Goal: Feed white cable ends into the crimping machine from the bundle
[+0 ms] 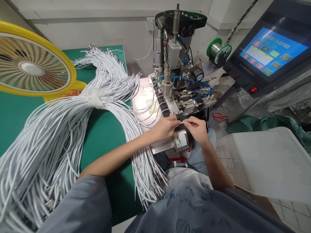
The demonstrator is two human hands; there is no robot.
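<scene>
A thin wire end (pixel 182 122) is pinched fingertip to fingertip, the left hand (pixel 164 128) and right hand (pixel 198 128) both closed on it. Its long axis is held left to right, just before the machine (pixel 181 100), equally near both hands. A wire bundle (pixel 73 129) is spread over the tabletop (pixel 107 139), off to the left hand's side.

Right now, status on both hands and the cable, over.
Left hand and right hand both pinched on one white cable end. It sits just in front of the machine fixture. Cable bundle lies under the left forearm.
</scene>
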